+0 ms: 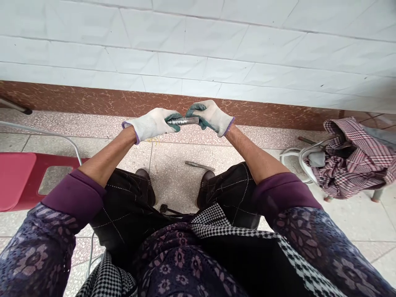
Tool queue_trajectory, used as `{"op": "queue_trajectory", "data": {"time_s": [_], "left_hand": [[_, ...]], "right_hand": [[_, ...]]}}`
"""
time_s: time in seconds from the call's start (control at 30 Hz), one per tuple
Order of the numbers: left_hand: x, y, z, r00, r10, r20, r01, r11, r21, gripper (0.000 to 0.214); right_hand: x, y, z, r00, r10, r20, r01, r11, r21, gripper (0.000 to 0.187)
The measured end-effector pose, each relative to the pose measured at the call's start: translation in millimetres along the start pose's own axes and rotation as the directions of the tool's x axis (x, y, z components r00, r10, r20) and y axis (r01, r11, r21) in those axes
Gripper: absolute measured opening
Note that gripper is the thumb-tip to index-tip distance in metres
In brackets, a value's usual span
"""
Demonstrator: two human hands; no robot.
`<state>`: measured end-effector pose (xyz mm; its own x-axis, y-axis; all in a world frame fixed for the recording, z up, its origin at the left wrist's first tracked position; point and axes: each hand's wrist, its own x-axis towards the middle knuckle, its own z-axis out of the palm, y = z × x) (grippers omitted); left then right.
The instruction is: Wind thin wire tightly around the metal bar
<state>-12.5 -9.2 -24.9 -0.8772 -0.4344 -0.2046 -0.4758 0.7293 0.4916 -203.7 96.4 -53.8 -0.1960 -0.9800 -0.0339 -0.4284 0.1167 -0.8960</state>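
A short grey metal rod point(185, 121) with a shiny, ridged left part and a smoother right end is held level in front of me, above the floor. My left hand point(159, 122), in a white work glove with a green palm, is closed around the rod's left end. At the other end, my right hand point(209, 116), gloved alike, has its fingers curled at the rod; the exact contact of its fingertips is partly hidden. Below, between my shoes, a similar grey rod point(199, 166) with a rough left part lies on the floor.
A white tiled wall point(192, 45) with a reddish-brown base strip point(148, 103) rises ahead. To my left is a red plastic chair point(18, 177) with a metal frame. At right, a checked cloth point(355, 161) lies over a low white stool point(309, 165).
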Motion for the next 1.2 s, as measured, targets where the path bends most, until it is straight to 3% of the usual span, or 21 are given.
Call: {"op": "queue_trajectory", "data": {"time_s": [0.07,0.17,0.27,0.37,0.47,0.53,0.63,0.7,0.8,0.87,0.93,1.07,1.2], "left_hand": [[0,-4,-0.7,0.999,-0.029,-0.029,0.027,0.998,-0.050,0.050],[3,-8,-1.4,0.996,-0.078,-0.052,0.073,0.993,-0.097,0.054],[7,-12,-2.7,0.986,-0.128,-0.104,0.124,0.991,-0.041,0.050],[11,-14,-1.8,0.974,-0.174,-0.147,0.198,0.966,0.168,0.047],[12,-9,3.1,0.979,-0.194,-0.060,0.203,0.916,0.347,0.045],[10,-3,6.6,0.985,-0.167,0.037,0.142,0.921,0.362,0.042],[5,4,8.0,0.992,-0.063,0.107,0.042,0.982,0.187,0.039],[3,5,6.1,0.998,-0.013,0.068,0.011,0.999,0.031,0.040],[3,0,2.0,0.998,-0.049,-0.037,0.045,0.995,-0.094,0.047],[6,-6,-0.4,0.992,-0.100,-0.083,0.089,0.988,-0.126,0.049],[8,-11,-2.2,0.983,-0.135,-0.122,0.124,0.988,-0.092,0.047],[10,-13,-2.2,0.969,-0.171,-0.177,0.201,0.966,0.164,0.042],[5,0,3.0,0.993,-0.119,0.013,0.113,0.963,0.243,0.041]], "right_hand": [[2,4,7,1.000,-0.001,0.008,0.000,0.992,0.122,0.014],[3,5,20,1.000,0.014,0.025,-0.016,0.994,0.112,0.013],[-2,-5,29,0.998,0.024,0.056,-0.019,0.995,-0.095,0.014],[-11,-19,30,0.994,0.011,0.109,0.024,0.948,-0.317,0.018],[-15,-26,22,0.995,-0.030,0.093,0.069,0.887,-0.457,0.024],[-12,-22,14,0.996,-0.056,0.066,0.082,0.856,-0.510,0.024],[-3,-8,4,0.999,-0.037,0.037,0.049,0.903,-0.427,0.021],[2,2,2,1.000,0.016,0.010,-0.012,0.964,-0.266,0.020],[5,8,9,0.997,0.078,-0.006,-0.078,0.993,-0.090,0.020],[3,5,16,0.997,0.081,0.016,-0.079,0.990,-0.117,0.019],[-2,-5,23,0.997,0.047,0.056,-0.033,0.973,-0.229,0.018],[-14,-25,25,0.994,-0.021,0.111,0.066,0.908,-0.414,0.020],[-10,-21,10,0.998,-0.059,0.030,0.067,0.885,-0.460,0.022]]}}
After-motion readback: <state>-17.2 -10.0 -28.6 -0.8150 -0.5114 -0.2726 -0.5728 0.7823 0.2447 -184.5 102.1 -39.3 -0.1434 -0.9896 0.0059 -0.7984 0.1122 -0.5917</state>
